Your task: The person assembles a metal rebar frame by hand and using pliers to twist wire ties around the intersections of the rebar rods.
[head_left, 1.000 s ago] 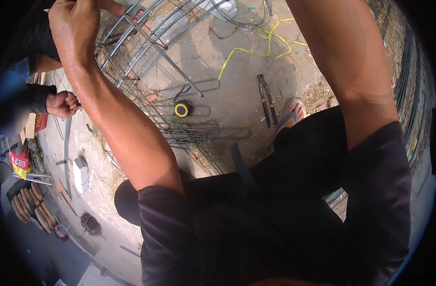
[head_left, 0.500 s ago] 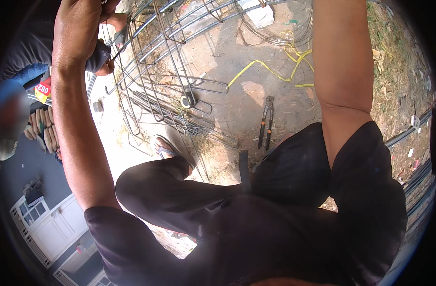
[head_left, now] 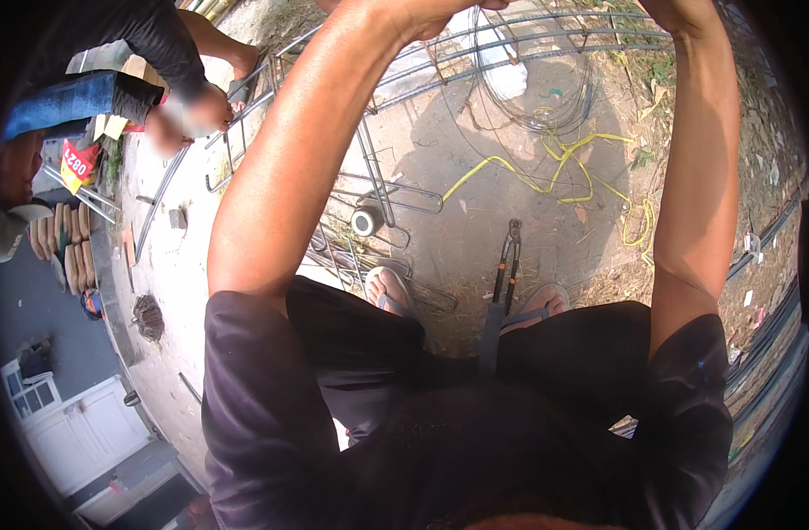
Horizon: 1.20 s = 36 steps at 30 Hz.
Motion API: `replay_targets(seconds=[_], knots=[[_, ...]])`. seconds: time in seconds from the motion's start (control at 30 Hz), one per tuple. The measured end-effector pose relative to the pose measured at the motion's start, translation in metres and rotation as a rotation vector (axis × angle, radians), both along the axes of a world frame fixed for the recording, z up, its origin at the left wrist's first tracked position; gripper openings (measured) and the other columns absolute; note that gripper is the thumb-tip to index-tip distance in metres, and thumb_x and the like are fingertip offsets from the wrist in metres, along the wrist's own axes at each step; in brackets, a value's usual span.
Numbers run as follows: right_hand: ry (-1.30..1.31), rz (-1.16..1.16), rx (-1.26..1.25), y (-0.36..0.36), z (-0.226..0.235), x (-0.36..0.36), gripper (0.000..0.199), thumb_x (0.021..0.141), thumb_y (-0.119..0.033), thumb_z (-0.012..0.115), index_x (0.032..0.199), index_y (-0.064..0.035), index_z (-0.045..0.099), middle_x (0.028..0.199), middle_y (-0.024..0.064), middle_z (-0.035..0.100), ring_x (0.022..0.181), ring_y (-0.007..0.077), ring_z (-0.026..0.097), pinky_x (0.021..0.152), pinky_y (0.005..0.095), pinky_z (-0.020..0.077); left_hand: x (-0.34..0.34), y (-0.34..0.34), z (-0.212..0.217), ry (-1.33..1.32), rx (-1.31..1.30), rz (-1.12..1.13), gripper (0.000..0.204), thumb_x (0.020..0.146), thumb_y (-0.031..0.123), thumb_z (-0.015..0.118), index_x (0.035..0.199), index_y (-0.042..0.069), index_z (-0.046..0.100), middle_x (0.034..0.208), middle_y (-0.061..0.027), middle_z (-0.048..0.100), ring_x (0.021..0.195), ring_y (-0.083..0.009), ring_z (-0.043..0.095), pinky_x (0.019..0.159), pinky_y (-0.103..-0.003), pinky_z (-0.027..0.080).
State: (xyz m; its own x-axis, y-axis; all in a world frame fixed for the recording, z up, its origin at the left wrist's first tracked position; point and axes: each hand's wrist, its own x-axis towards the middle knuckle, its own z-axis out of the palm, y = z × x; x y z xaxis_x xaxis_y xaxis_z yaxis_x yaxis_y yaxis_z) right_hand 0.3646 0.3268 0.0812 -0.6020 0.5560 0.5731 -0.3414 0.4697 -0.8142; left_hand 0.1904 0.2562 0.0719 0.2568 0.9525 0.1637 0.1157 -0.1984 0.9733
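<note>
Both my arms stretch up to the top edge of the head view. My left hand (head_left: 422, 12) and my right hand (head_left: 676, 9) are cut off there, right at the long bars of a steel rebar cage (head_left: 554, 37). Their fingers are out of sight, so I cannot tell what either one grips. Below the cage lies a coil of thin wire (head_left: 546, 93). Long-handled cutters (head_left: 508, 265) lie on the ground between my sandalled feet (head_left: 387, 287).
Bent steel stirrups (head_left: 395, 199) and a small roll (head_left: 365, 221) lie left of my feet. A yellow cord (head_left: 546, 172) snakes over the dirt. Another person (head_left: 157, 53) crouches at the upper left by the cage's end. Dark pipes (head_left: 767, 327) run along the right.
The view has swung toward the cage. My left arm moved from the far left to the upper middle, and both hands now sit at the top edge.
</note>
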Motion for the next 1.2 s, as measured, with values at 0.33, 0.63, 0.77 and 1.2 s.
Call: replay_targets(seconds=[0.33, 0.63, 0.77, 1.2], knots=[[-0.269, 0.191, -0.109, -0.014, 0.031, -0.063, 0.097, 0.099, -0.074, 0.028, 0.151, 0.0080, 0.037, 0.144, 0.0213, 0.054, 0.138, 0.0311, 0.048, 0.117, 0.0414, 0.0335, -0.039, -0.053, 0.026, 0.161, 0.044, -0.003, 0.022, 0.093, 0.018, 0.066, 0.101, -0.001, 0.074, 0.079, -0.0055, 0.071, 0.066, -0.0141, 0.064, 0.059, -0.026, 0.050], [-0.127, 0.072, -0.652, -0.071, -0.036, -0.115, 0.061, 0.108, -0.050, 0.040, 0.134, 0.0044, 0.051, 0.122, 0.0161, 0.064, 0.113, 0.0249, 0.062, 0.095, 0.0359, 0.0505, -0.063, 0.006, 0.009, -0.533, 0.359, 0.737, 0.013, 0.095, 0.002, 0.056, 0.086, -0.004, 0.065, 0.074, -0.0167, 0.069, 0.063, -0.0220, 0.068, 0.056, -0.039, 0.054], [-0.498, -0.215, 0.074, -0.117, -0.020, -0.088, 0.033, 0.106, -0.028, 0.056, 0.118, 0.0018, 0.063, 0.102, 0.0092, 0.069, 0.087, 0.0179, 0.064, 0.076, 0.0296, 0.0505, -0.084, 0.012, 0.008, -0.627, 0.102, 0.926, 0.011, 0.096, 0.002, 0.053, 0.098, -0.004, 0.062, 0.082, -0.0164, 0.069, 0.074, -0.0252, 0.070, 0.063, -0.041, 0.055], [-0.648, -0.729, 0.095, -0.104, 0.010, 0.035, 0.028, 0.109, -0.027, 0.052, 0.102, -0.0040, 0.068, 0.065, -0.0081, 0.041, 0.056, 0.0022, 0.028, 0.050, 0.0239, 0.0203, 0.000, 0.001, 0.016, -0.656, -0.012, 0.672, 0.005, 0.093, -0.002, 0.051, 0.096, -0.004, 0.055, 0.084, -0.0196, 0.063, 0.076, -0.0292, 0.071, 0.058, -0.041, 0.053]])
